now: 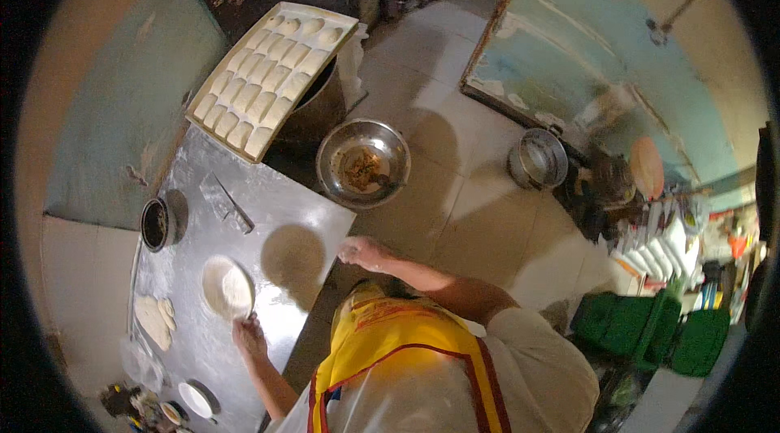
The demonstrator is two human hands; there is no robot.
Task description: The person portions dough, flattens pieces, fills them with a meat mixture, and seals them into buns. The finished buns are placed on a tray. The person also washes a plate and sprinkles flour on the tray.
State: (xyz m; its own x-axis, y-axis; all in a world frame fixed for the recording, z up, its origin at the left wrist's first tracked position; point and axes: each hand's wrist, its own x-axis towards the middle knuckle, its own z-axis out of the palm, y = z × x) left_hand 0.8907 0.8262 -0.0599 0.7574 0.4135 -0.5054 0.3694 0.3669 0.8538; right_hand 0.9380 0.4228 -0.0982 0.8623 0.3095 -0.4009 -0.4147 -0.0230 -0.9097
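Note:
My left hand grips the near rim of a round pale bowl with white powder inside. The bowl casts a round shadow to its right and seems to be held above the floury metal table. Past the table's right edge, my right hand is dusted white, its fingers curled in; whether they hold anything is hidden. A lump of dough lies on the table's left side. Farther up the table rest a broad-bladed knife with a dark handle and a small dark pot.
A tray of dough pieces in rows lies beyond the table, partly over a big dark drum. Beside it stands a steel basin with brown food. A white bowl sits near left. Right are a metal pot and green bins.

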